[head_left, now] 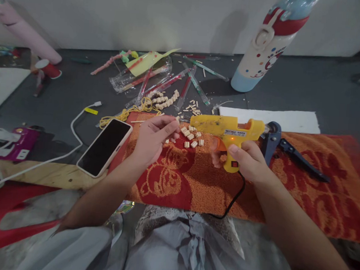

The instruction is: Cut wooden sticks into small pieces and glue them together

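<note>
My right hand [250,158] grips a yellow glue gun [217,124] by its handle, its orange light lit and its nozzle pointing left. In a pinch at the gun's tip, my left hand [155,137] holds a small pale wooden piece [177,120], mostly covered by the fingers. Several small ridged wooden blocks [194,144] lie on the orange and red towel [170,179] between my hands. Beyond them are loose short wooden sticks [194,108] and a row of joined wooden pieces [168,101].
A smartphone [105,146] lies left of my left forearm, near a white cable [72,123]. Blue-handled pliers [304,160] rest on the towel at right. A tall bottle [256,54] stands behind. Yellow cord [119,115] and plastic-wrapped sticks [162,82] lie at the back.
</note>
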Action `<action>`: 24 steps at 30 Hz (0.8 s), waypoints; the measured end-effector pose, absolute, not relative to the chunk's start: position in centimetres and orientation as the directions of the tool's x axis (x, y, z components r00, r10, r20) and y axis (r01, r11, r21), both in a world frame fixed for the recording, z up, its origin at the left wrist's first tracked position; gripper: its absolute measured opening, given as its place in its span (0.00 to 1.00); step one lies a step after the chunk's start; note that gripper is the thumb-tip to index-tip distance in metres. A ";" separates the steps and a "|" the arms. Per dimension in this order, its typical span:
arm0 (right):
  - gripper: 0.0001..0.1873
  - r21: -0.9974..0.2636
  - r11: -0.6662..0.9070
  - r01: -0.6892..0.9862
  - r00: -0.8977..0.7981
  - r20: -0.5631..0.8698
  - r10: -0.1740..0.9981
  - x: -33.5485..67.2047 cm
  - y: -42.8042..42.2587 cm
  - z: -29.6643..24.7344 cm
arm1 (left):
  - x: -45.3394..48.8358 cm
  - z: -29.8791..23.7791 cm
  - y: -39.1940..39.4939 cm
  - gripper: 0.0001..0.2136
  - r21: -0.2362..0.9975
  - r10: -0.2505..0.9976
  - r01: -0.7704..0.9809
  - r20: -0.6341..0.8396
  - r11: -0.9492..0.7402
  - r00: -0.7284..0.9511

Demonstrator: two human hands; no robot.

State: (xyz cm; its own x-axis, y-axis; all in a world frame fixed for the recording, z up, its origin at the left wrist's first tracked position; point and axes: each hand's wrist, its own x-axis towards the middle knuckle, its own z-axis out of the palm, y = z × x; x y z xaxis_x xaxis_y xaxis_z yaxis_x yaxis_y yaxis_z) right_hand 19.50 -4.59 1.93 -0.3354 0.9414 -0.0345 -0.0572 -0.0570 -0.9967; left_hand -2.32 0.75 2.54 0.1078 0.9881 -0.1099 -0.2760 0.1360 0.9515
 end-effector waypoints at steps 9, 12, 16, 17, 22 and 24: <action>0.23 -0.997 -0.063 -0.051 -0.346 -0.042 0.937 19.6 -4.6 1.9 | -2.2 2.6 0.7 0.10 0.952 0.986 -0.262 -0.136 0.157 0.095; 0.22 -0.997 -0.051 -0.053 -0.357 -0.029 0.934 19.6 -4.6 1.8 | -2.3 2.6 0.7 0.13 0.945 0.986 -0.292 -0.116 0.146 0.118; 0.21 -0.998 -0.025 -0.055 -0.361 -0.004 0.933 19.7 -4.6 1.7 | -2.3 2.7 0.7 0.14 0.946 0.986 -0.292 -0.111 0.143 0.124; 0.21 -0.998 -0.025 -0.052 -0.359 -0.004 0.933 19.7 -4.6 1.7 | -2.3 2.7 0.7 0.14 0.948 0.987 -0.284 -0.112 0.141 0.118; 0.23 -0.998 -0.041 -0.053 -0.345 -0.020 0.939 19.6 -4.6 1.9 | -2.3 2.7 0.6 0.12 0.957 0.989 -0.259 -0.105 0.128 0.101; 0.23 -0.997 -0.042 -0.058 -0.336 -0.020 0.942 19.6 -4.6 2.0 | -2.3 2.7 0.6 0.12 0.961 0.990 -0.248 -0.101 0.123 0.100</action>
State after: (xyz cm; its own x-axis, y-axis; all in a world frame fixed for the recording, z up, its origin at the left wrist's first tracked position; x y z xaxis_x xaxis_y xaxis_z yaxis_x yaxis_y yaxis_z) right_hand 19.59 -4.61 1.95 -0.3361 0.9416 -0.0203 -0.0578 -0.0422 -0.9974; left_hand -2.25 0.57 2.66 0.1003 0.9898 -0.1010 -0.2478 0.1232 0.9609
